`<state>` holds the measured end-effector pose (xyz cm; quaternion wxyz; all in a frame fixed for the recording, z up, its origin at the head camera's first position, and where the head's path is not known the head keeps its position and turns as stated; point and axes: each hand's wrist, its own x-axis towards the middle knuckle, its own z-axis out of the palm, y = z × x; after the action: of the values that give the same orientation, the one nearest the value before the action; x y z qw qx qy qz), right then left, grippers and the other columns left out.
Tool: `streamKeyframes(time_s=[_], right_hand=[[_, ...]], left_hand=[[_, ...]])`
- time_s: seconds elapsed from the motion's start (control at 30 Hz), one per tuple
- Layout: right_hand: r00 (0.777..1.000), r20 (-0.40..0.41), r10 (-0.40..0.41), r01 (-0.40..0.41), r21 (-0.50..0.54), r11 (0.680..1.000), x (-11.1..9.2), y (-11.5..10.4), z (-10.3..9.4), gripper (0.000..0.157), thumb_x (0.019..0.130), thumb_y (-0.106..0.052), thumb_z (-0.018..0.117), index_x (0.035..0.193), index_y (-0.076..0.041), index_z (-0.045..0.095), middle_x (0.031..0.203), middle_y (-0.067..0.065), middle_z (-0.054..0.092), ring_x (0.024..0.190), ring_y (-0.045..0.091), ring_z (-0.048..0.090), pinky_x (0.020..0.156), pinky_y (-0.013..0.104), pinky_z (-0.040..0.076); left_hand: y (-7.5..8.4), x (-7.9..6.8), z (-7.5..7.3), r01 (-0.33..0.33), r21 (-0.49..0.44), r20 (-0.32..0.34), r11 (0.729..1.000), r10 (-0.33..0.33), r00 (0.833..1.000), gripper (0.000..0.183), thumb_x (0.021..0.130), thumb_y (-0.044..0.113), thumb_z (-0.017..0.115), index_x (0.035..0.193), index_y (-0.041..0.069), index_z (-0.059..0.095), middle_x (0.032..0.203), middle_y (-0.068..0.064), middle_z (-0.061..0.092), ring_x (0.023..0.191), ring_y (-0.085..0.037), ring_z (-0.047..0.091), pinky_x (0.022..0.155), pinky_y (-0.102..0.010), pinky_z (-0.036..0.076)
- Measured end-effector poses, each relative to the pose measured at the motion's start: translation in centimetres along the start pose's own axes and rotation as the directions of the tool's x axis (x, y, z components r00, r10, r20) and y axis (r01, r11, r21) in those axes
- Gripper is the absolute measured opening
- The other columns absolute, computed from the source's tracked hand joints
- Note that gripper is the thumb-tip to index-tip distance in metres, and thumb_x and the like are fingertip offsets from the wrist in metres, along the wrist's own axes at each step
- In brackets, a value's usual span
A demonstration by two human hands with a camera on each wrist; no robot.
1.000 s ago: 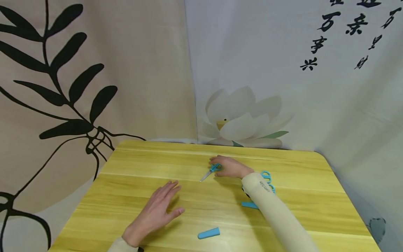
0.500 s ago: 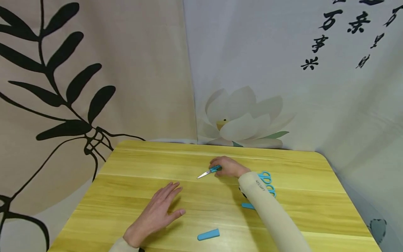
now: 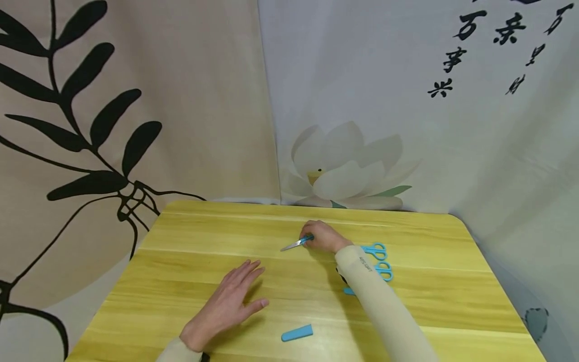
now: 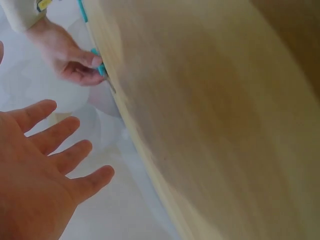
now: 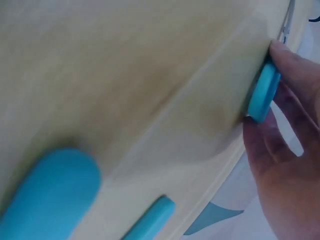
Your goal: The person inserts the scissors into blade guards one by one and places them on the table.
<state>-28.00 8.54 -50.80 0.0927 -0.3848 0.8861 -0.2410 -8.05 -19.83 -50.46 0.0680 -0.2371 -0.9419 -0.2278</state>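
Note:
Toward the back middle of the table, my right hand (image 3: 323,236) grips a small pair of scissors (image 3: 293,245) by its blue handles. The bare metal blades point left. In the right wrist view, thumb and fingers pinch the blue handle (image 5: 265,92) close to the tabletop. My left hand (image 3: 228,304) is spread, palm down, at the left front of the table, holding nothing. The left wrist view shows its fingers (image 4: 70,157) apart. A blue blade cover (image 3: 297,333) lies near the front.
Behind my right sleeve, blue scissor handles (image 3: 376,251) and another blue handle loop (image 3: 384,271) show partly on the yellow wooden table (image 3: 217,226). A blue tip (image 3: 349,291) sticks out left of the sleeve. Printed curtains (image 3: 217,100) hang behind the table.
The scissors in my right hand have turned, so the blades now point more to the left and lie flatter in view. The left hand has stayed nearly still.

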Motion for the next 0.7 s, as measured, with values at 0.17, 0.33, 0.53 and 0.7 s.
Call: streamKeyframes(time_s=[0.17,0.33,0.53,0.7], right_hand=[[0.998,0.004,0.059,-0.059,0.015,0.998,-0.2,-0.2,-0.4,0.014,0.095,-0.01,0.076,0.109,-0.006,0.076,0.109,0.004,0.068,0.098,0.022,0.064,0.09,0.037,0.055],[0.993,-0.033,0.114,-0.114,0.018,0.993,-0.8,-0.2,-1.3,0.016,0.095,-0.011,0.077,0.11,-0.006,0.076,0.11,0.004,0.068,0.103,0.024,0.065,0.093,0.04,0.055],[0.992,-0.067,0.102,-0.102,0.014,0.995,-1.9,-0.8,-2.8,0.017,0.096,-0.012,0.075,0.112,-0.008,0.075,0.116,0.005,0.067,0.113,0.032,0.064,0.097,0.044,0.054],[0.992,-0.114,0.05,-0.05,0.004,0.999,-3.1,-1.4,-3.8,0.016,0.096,-0.012,0.076,0.112,-0.008,0.074,0.118,0.007,0.067,0.116,0.034,0.063,0.098,0.046,0.053]], left_hand=[[0.7,0.3,0.1,-0.016,-0.016,0.046,1.0,0.017,0.999,0.072,0.097,0.046,0.07,0.152,0.005,0.049,0.161,-0.018,0.04,0.149,-0.042,0.032,0.116,-0.067,0.03],[1.6,0.8,0.2,-0.035,0.001,0.091,0.999,0.035,0.995,0.075,0.097,0.051,0.068,0.154,0.007,0.046,0.163,-0.019,0.035,0.151,-0.043,0.028,0.116,-0.068,0.027],[2.7,1.4,0.5,-0.059,0.031,0.155,0.998,0.053,0.986,0.082,0.095,0.06,0.065,0.155,0.008,0.045,0.165,-0.018,0.032,0.152,-0.044,0.025,0.116,-0.07,0.026],[3.5,1.6,1.0,-0.069,0.046,0.203,0.997,0.058,0.977,0.089,0.092,0.066,0.066,0.156,0.008,0.044,0.167,-0.017,0.028,0.154,-0.043,0.022,0.117,-0.07,0.025]])
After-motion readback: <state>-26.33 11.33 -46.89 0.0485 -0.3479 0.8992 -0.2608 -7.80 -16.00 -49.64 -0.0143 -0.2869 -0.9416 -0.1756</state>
